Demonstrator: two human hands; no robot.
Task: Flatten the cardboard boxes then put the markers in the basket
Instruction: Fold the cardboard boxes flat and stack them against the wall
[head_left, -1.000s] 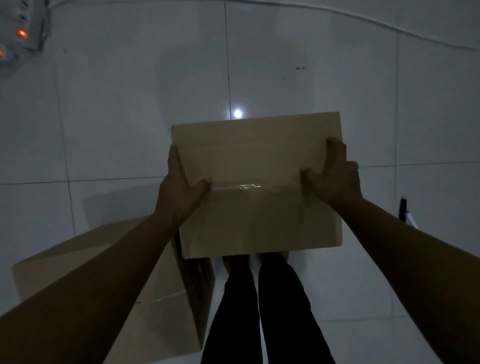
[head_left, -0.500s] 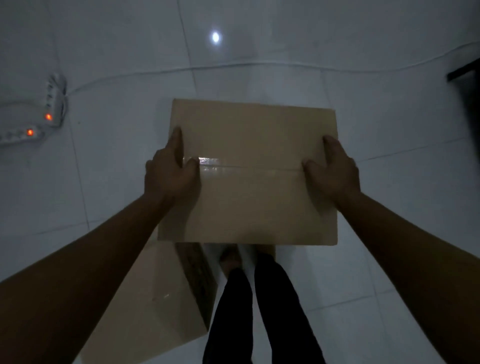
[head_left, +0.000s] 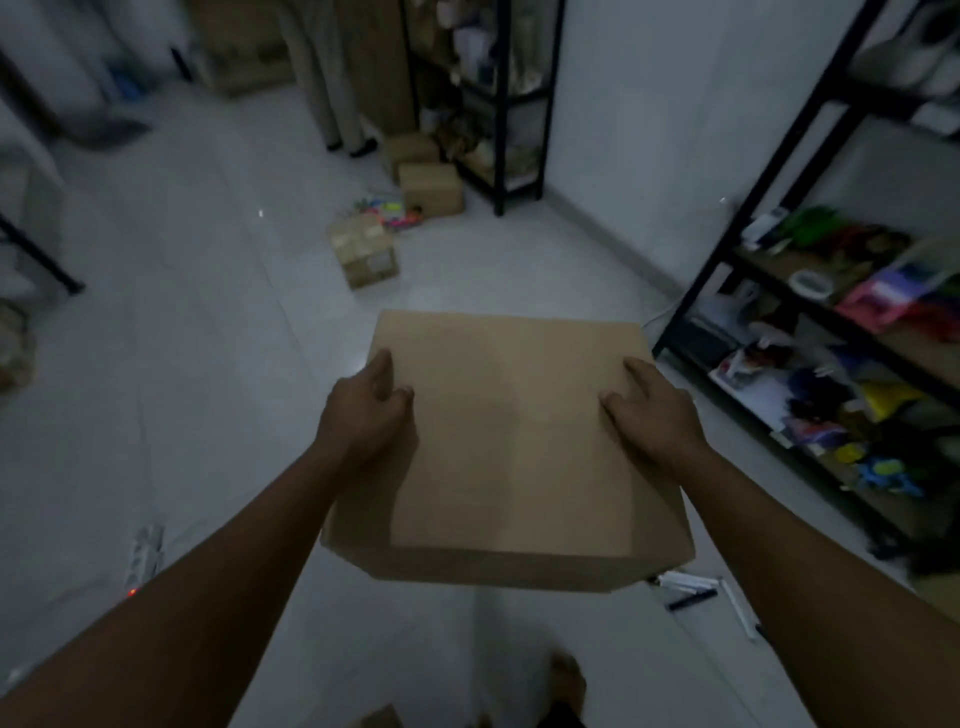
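— Hands first: what are they doing?

— Both hold the same cardboard box (head_left: 511, 447) up off the floor. My left hand (head_left: 366, 410) grips its left edge, thumb on the top face and fingers out of sight round the side. My right hand (head_left: 652, 415) grips the right edge the same way.

— What has changed in the last second?

— The view has swung up. Before, I was looking straight down at the tiles with the box over my feet and a taped seam showing across its face; now the face towards me is plain, with no tape visible, and the room ahead is in sight. The grip on the two edges is the same.

— What does that mean for the job?

— My guess is the box has been turned over or tilted, perhaps to get at its other side. It still has depth along the near and left sides, so it is not flat yet.

— And the rest of the work?

— Several markers (head_left: 691, 590) lie on the floor (head_left: 208, 364) just below and to the right of the box, near my right forearm. I cannot pick out a basket.

— Anything else around?

— Small boxes (head_left: 363, 254) sit further off on the floor, a shelf rack (head_left: 831, 332) of bright clutter stands to the right, and a power strip (head_left: 143, 558) lies on the left.
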